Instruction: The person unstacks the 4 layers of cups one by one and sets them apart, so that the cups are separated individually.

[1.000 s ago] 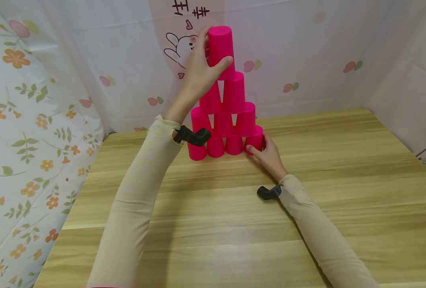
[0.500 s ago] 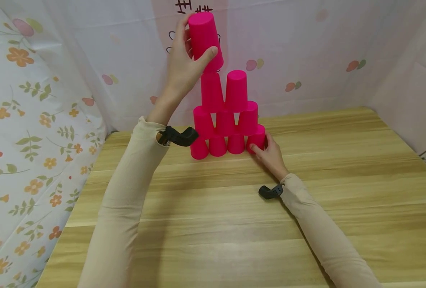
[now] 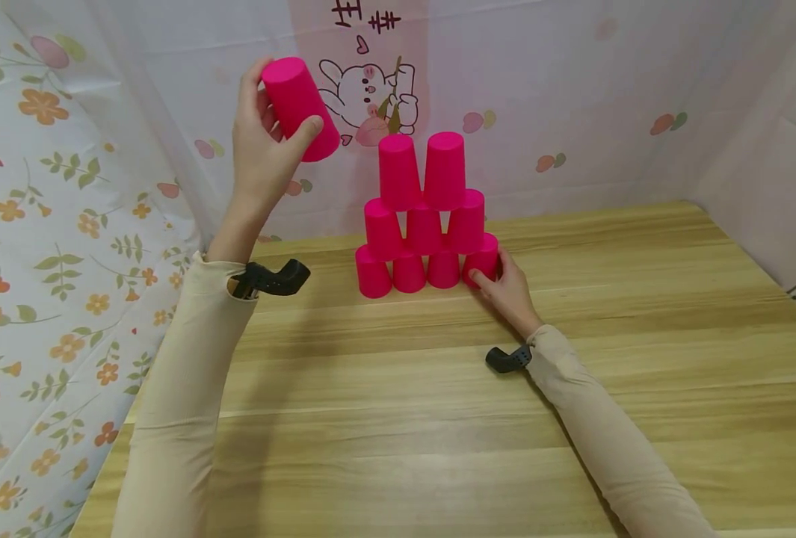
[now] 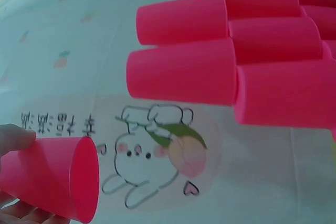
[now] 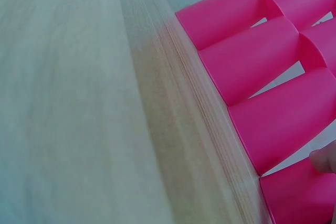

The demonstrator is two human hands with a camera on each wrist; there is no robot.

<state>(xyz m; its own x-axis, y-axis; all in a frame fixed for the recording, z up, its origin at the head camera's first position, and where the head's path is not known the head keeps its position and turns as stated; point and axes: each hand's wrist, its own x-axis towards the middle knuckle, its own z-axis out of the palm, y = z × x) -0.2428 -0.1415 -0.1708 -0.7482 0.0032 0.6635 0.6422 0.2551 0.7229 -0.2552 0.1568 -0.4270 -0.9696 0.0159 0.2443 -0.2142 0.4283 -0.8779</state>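
Left hand (image 3: pixel 263 153) and right hand (image 3: pixel 510 293) at the cups, as I viewed them remotely through the head and wrist cameras. The left hand gripped the raised cup (image 3: pixel 298 106), which was pink, with its thumb on the near side and its fingers curled round the far side. I saw this cup tilted, base toward the upper left and mouth toward the lower right, in the air left of the cup stack (image 3: pixel 423 230) and well apart from it. The stack comprised inverted pink cups in three tiers: four below, three in the middle, two on top. At its right end, the right hand pinched the corner cup (image 3: pixel 483 254) of the lowest tier, thumb in front; the right wrist view showed me one digit against its wall. The lowest tier stood on the wooden table (image 3: pixel 398 418). Behind it hung a pale curtain (image 3: pixel 572 90) bearing a rabbit drawing (image 3: pixel 368 91). Cream sleeves (image 3: pixel 176 403) covered both forearms.
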